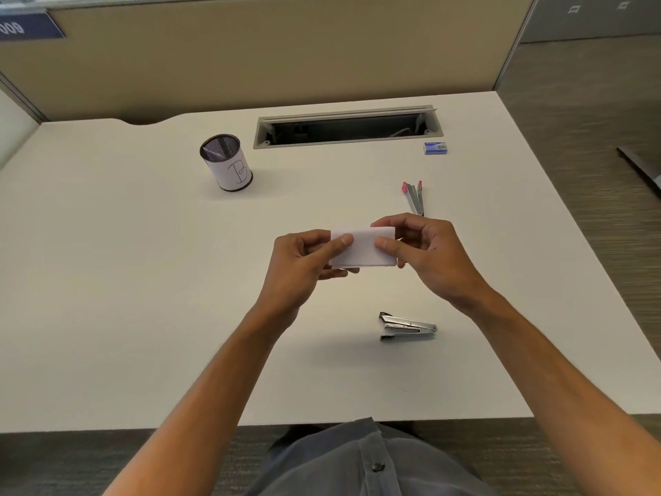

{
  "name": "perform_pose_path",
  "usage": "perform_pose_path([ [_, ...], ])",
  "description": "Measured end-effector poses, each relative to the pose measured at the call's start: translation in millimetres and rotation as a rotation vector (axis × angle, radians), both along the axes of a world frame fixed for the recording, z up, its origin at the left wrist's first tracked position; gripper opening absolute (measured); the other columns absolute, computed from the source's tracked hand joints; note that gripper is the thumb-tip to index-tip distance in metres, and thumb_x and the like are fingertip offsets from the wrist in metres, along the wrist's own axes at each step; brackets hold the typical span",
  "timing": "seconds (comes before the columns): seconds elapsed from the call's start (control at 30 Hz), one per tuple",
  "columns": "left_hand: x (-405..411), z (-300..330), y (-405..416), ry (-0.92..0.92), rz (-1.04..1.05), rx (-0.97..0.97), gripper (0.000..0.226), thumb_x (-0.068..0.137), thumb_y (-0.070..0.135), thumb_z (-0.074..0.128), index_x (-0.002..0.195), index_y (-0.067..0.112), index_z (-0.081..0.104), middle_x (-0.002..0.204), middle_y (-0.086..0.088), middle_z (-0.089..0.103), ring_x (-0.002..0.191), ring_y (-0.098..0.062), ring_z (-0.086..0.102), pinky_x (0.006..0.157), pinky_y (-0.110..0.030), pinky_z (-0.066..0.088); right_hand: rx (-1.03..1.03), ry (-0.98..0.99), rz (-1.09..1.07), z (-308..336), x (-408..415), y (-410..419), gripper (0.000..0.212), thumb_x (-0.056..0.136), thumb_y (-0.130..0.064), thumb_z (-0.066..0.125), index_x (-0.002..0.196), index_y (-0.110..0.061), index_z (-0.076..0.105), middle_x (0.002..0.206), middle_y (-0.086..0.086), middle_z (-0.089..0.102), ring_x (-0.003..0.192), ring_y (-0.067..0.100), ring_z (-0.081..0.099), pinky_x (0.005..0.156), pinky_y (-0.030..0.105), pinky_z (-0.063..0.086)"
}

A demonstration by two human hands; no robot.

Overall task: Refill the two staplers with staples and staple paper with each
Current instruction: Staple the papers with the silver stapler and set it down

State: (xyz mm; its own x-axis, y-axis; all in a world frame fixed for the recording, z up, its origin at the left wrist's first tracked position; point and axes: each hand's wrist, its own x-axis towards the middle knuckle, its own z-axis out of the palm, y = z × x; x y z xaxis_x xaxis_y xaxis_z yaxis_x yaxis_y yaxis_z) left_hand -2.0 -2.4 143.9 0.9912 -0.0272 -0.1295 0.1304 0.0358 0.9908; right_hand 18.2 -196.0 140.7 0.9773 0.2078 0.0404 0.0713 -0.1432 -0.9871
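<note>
A folded white paper is held above the middle of the white desk. My left hand pinches its left end with thumb on top. My right hand pinches its right end the same way. A silver stapler lies on its side on the desk, just below and near my right wrist. A second stapler with pink ends lies farther back, beyond my right hand. A small blue staple box sits at the back right of the desk.
A black mesh pen cup wrapped in white paper stands at the back left. A long cable slot is cut into the desk's rear. A beige partition rises behind; the desk's right edge drops to carpet.
</note>
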Motion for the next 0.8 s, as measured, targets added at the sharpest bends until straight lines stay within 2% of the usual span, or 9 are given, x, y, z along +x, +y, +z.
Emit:
perform_pose_path([
  [0.17, -5.3, 2.0, -8.2, -0.032, -0.002, -0.009, 0.004, 0.088, 0.006, 0.068, 0.087, 0.005, 0.071, 0.070, -0.002, 0.073, 0.067, -0.020, 0.072, 0.066, -0.027, 0.056, -0.024, 0.026, 0.006, 2.1, -5.7, -3.5, 0.011, 0.090, -0.010, 0.067, 0.097, -0.018, 0.071, 0.082, -0.003, 0.066, 0.066, 0.001, 0.056, 0.059, 0.014, 0.043],
  [0.3, -10.4, 2.8, -12.3, -0.052, -0.015, -0.011, 0.004, 0.087, 0.004, 0.069, 0.089, 0.003, 0.072, 0.073, -0.003, 0.074, 0.069, -0.017, 0.071, 0.068, -0.029, 0.058, -0.059, 0.000, -0.009, 1.4, -8.2, 1.5, 0.010, 0.092, -0.025, 0.066, 0.091, -0.018, 0.074, 0.075, -0.009, 0.064, 0.067, 0.006, 0.052, 0.060, 0.014, 0.038],
  [0.37, -12.9, 2.5, -14.0, -0.059, -0.009, -0.001, 0.003, 0.087, 0.004, 0.069, 0.088, 0.003, 0.072, 0.073, -0.003, 0.074, 0.070, -0.016, 0.070, 0.068, -0.029, 0.057, -0.063, -0.026, -0.029, 1.3, -8.6, 5.0, 0.013, 0.093, -0.023, 0.065, 0.087, -0.016, 0.074, 0.077, -0.013, 0.066, 0.070, 0.004, 0.056, 0.065, 0.015, 0.041],
  [0.5, -15.7, 4.3, -15.6, -0.069, 0.017, 0.004, 0.011, 0.087, 0.006, 0.070, 0.090, -0.005, 0.071, 0.076, -0.009, 0.071, 0.071, -0.017, 0.066, 0.070, -0.034, 0.059, -0.026, -0.052, -0.057, 1.4, -11.2, 8.4, 0.014, 0.092, -0.019, 0.066, 0.087, -0.009, 0.074, 0.079, -0.008, 0.069, 0.072, 0.003, 0.060, 0.067, 0.015, 0.045],
  [0.67, -18.4, 9.7, -20.1, -0.101, 0.042, 0.044, 0.015, 0.091, 0.016, 0.066, 0.092, 0.005, 0.076, 0.078, -0.002, 0.074, 0.073, -0.011, 0.067, 0.065, -0.025, 0.054, -0.022, -0.073, -0.043, 2.6, -15.1, 8.3, 0.012, 0.091, -0.019, 0.068, 0.087, -0.010, 0.075, 0.079, -0.006, 0.070, 0.072, 0.005, 0.060, 0.067, 0.015, 0.044],
  [0.8, -18.9, 10.0, -20.3, -0.148, 0.070, 0.097, 0.011, 0.091, 0.013, 0.067, 0.083, 0.012, 0.076, 0.072, 0.006, 0.073, 0.070, -0.008, 0.064, 0.065, -0.027, 0.051, 0.004, -0.048, -0.039, 5.7, -19.4, 5.1, 0.009, 0.089, -0.018, 0.070, 0.084, -0.012, 0.076, 0.068, -0.008, 0.067, 0.061, 0.000, 0.052, 0.061, 0.013, 0.039],
])
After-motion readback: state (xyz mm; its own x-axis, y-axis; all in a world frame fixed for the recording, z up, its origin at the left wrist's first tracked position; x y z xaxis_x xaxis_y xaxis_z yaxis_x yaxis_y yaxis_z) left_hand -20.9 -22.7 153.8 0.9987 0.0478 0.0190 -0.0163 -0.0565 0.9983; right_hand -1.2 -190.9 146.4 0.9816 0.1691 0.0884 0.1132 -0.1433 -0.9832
